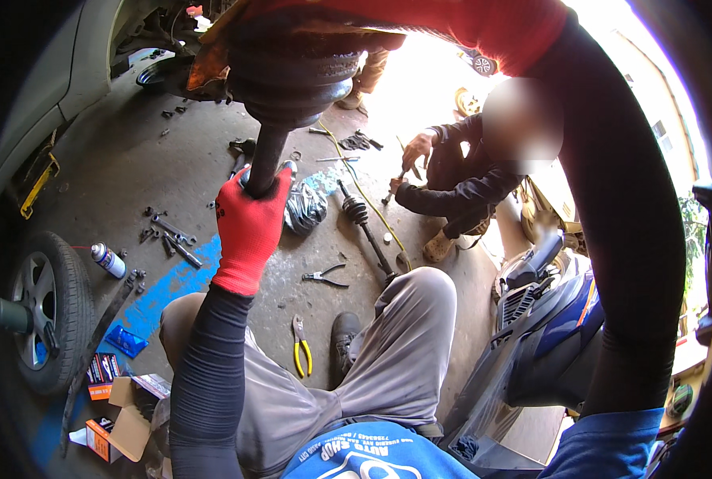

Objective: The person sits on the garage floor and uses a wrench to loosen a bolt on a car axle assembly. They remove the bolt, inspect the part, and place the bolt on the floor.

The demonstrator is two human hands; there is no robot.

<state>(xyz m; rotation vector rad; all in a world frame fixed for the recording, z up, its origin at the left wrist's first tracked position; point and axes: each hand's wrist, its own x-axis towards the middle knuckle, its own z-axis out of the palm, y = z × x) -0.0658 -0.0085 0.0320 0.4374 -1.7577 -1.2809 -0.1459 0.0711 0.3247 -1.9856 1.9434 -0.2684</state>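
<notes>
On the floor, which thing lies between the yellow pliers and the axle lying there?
The black-handled pliers lie between the yellow pliers and that axle; the head view shows it.

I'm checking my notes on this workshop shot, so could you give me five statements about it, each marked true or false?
1. The red-gloved left hand grips a dark metal shaft. True.
2. The yellow-handled metal pliers hang on a wall. False: they lie on the floor.
3. The blue-and-white cylindrical spray can is right of the black-tyred, silver-spoked wheel. True.
4. The orange-and-white cardboard box is closed. False: its brown flaps stand open.
5. A second shaft, with a black ribbed boot, lies on the floor. True.
</notes>
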